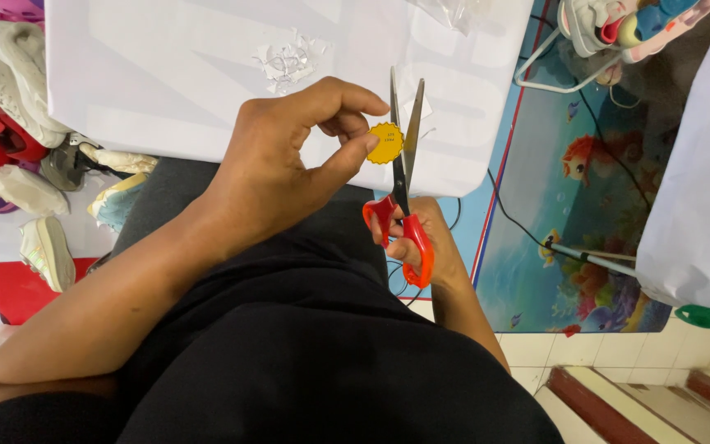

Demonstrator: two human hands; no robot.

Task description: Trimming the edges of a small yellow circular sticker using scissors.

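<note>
My left hand [289,156] pinches a small round yellow sticker [385,143] with a scalloped edge between thumb and fingertips. My right hand [429,247] grips the red handles of a pair of scissors [403,177], blades pointing up and slightly apart, with the sticker's right edge between them. Both hands hover above my lap, just in front of a white table [166,82]. A little heap of clear and white paper scraps [289,57] lies on the table behind my left hand.
Several pale shoes [18,90] are piled at the left on the floor, near a red sheet [18,288]. A colourful fish-pattern mat [577,205] with cables lies at the right, beside a white cloth-covered object [700,181]. More shoes [626,25] sit at top right.
</note>
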